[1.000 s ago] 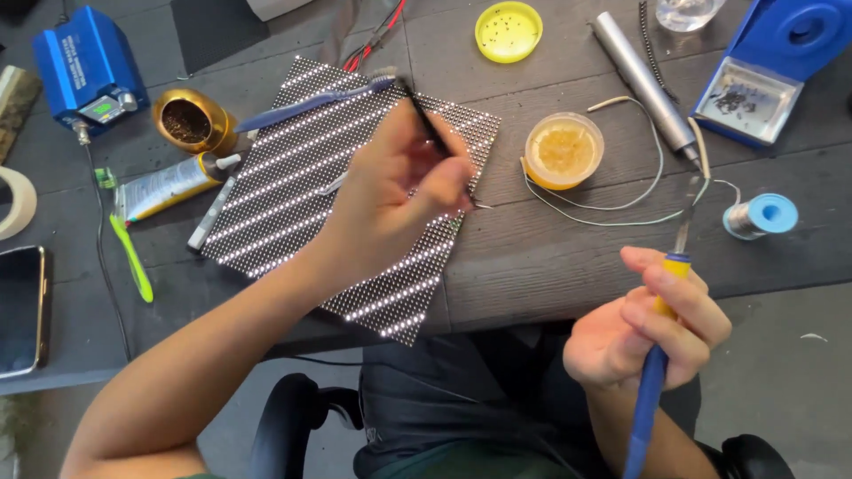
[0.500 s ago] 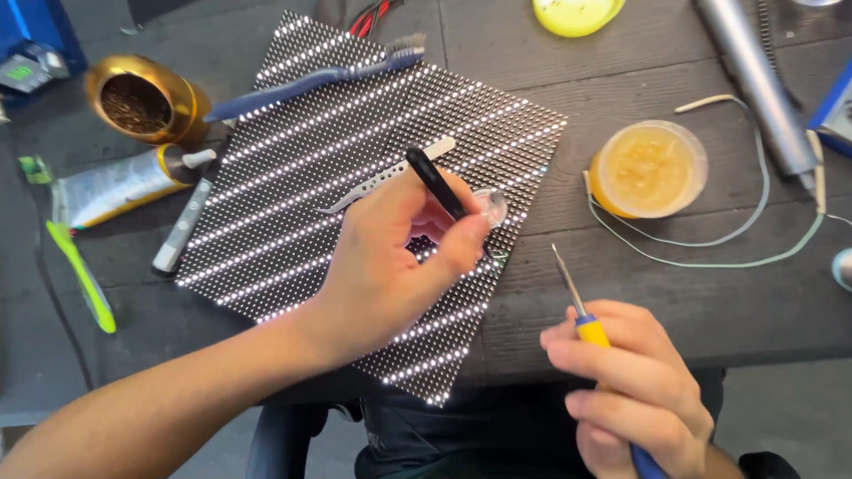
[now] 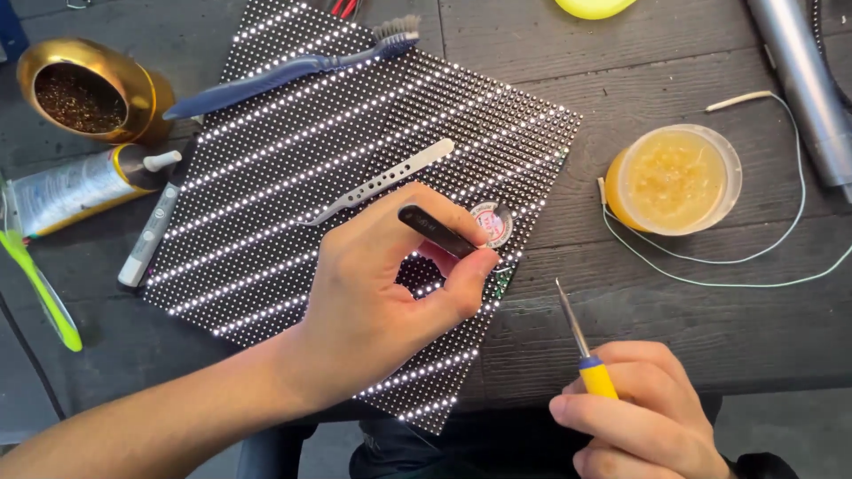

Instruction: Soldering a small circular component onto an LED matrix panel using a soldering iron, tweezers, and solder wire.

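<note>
On the LED panel, near its right corner, the left hand pinches black tweezers between thumb and fingers, tips down by a small round tin sitting on the panel. Panel lies tilted on the dark table, lit in diagonal white stripes. Right hand is just off the panel's lower right edge, closed around a soldering iron with a yellow collar, tip pointing up and left, not touching anything. Silver tweezers rest loose on the panel above the left hand, and a blue toothbrush lies across the top corner. Further out: an open tub of amber flux to the right with thin wire looped around it, a gold tip cleaner and a glue tube to the left.
</note>
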